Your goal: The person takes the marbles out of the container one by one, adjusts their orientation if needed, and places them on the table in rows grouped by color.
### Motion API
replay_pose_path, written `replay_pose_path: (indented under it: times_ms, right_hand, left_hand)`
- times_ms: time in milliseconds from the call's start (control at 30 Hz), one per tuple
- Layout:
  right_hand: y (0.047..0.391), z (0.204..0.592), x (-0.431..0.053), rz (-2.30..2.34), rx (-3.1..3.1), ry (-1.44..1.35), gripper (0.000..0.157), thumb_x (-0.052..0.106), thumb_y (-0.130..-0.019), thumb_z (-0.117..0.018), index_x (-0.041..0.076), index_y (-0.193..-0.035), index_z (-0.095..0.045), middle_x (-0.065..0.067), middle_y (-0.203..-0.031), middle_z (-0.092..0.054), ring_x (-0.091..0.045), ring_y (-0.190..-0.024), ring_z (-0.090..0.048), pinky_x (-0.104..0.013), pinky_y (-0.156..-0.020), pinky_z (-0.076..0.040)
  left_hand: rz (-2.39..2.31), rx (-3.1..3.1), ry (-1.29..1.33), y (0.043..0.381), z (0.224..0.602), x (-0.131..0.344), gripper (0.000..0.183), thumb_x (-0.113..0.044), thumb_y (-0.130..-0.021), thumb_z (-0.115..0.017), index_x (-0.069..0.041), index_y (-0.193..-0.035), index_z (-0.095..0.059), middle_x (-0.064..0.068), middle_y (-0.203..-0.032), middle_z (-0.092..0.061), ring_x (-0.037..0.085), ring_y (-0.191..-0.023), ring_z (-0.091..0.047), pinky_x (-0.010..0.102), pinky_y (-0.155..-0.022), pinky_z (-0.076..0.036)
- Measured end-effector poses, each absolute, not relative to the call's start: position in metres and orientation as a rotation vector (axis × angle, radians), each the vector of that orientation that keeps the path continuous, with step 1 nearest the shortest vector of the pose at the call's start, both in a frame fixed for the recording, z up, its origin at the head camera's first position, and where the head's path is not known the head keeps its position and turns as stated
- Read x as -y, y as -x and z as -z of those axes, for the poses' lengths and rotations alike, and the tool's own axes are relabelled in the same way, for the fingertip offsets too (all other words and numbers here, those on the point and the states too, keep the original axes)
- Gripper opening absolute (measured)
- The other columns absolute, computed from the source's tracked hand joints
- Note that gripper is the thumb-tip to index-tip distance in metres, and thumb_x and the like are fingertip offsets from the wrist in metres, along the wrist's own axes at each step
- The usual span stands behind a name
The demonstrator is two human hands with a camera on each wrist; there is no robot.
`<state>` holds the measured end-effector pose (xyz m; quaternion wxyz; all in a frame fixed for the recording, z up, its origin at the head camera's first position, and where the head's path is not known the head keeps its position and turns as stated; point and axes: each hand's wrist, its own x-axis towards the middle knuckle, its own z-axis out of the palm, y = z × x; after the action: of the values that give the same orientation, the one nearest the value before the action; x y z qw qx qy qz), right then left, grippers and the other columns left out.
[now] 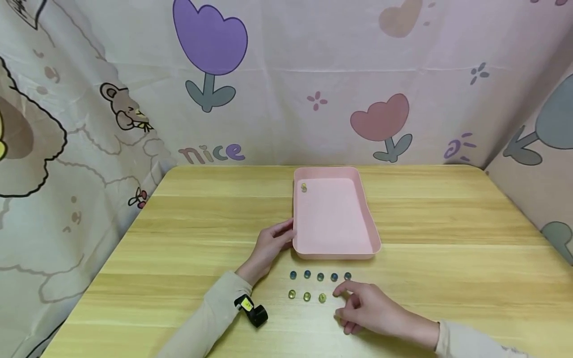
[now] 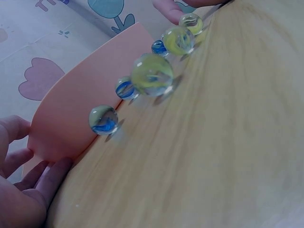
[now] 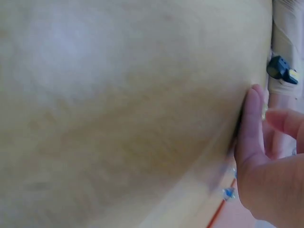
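Note:
A pink tray (image 1: 335, 214) lies on the table, and my left hand (image 1: 270, 246) touches its left side near the front corner. In the left wrist view, the left fingers (image 2: 57, 178) rest against the tray's outer wall. In front of the tray, several blue glass marbles (image 1: 320, 277) form a row. Nearer to me is a row of three yellow-green marbles (image 1: 307, 297). My right hand (image 1: 369, 308) hovers at this row's right end, thumb and forefinger apart, with nothing visible between them. Inside the tray's far left corner sits a small yellowish marble (image 1: 304, 187), perhaps two.
The wooden table (image 1: 215, 214) extends on both sides of the tray. A printed curtain (image 1: 277, 114) hangs behind it and along the sides. A black wrist camera (image 1: 255, 313) sticks out from the left sleeve, close to the left end of the marble rows.

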<state>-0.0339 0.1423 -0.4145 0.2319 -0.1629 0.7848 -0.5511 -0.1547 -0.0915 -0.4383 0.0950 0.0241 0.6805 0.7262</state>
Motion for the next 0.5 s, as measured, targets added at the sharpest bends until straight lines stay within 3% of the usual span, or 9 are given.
replay_pose_path:
  times_ms: [233, 500]
  right_hand:
    - [0.037, 0.406, -0.146, 1.537, -2.13, 0.552, 0.02, -0.003, -0.088, -0.059, -0.008, -0.107, -0.059, -0.006, -0.074, -0.066, -0.017, -0.066, -0.066, -0.03, -0.06, -0.059]
    - [0.058, 0.377, -0.149, 1.638, -2.157, 0.56, 0.027, -0.002, -0.09, -0.057, -0.016, -0.113, -0.055, -0.018, -0.089, -0.067, -0.027, -0.078, -0.068, -0.036, -0.071, -0.06]
  left_hand:
    - [-2.158, -1.998, -0.057, 0.154, 0.441, 0.092, 0.043, -0.008, -0.094, -0.062, -0.001, -0.136, -0.053, 0.018, -0.137, -0.052, 0.027, -0.116, -0.056, 0.031, -0.091, -0.052]
    - [-2.163, -2.006, -0.081, 0.155, 0.44, 0.093, 0.044, -0.009, -0.094, -0.062, 0.0, -0.136, -0.053, 0.018, -0.138, -0.051, 0.027, -0.116, -0.056, 0.031, -0.091, -0.053]
